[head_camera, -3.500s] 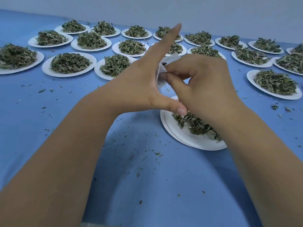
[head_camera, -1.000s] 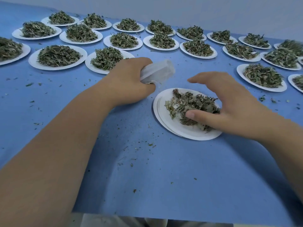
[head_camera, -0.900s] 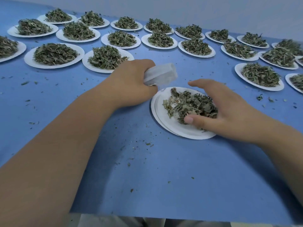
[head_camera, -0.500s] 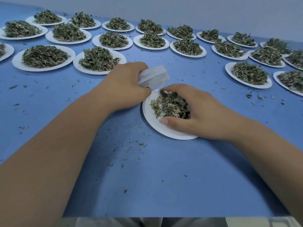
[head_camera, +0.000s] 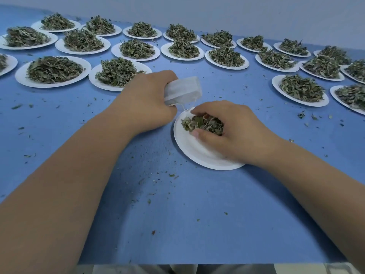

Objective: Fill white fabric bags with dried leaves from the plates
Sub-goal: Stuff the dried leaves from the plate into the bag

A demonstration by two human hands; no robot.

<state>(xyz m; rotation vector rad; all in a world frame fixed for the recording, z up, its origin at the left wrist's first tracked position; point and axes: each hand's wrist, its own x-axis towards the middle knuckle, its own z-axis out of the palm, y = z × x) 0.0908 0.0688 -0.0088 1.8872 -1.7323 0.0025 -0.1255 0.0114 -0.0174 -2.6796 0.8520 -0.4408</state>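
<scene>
While left hand (head_camera: 146, 103) grips a small white fabric bag (head_camera: 183, 89), right hand (head_camera: 235, 133) clutches dried green leaves (head_camera: 201, 124); round white paper plate (head_camera: 197, 155) beneath

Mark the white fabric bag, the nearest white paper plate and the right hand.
White fabric bag (head_camera: 182, 89): head view, side panel.
Nearest white paper plate (head_camera: 197, 153): head view, bare near part.
Right hand (head_camera: 237, 133): head view, its back.

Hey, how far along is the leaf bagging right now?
Done: the near plate is mostly bare, so most of its leaves seem bagged. In hand: the left hand grips the bag; the right hand grabs the last leaves. Left: rows of full plates behind; no finished bags in view.
</scene>
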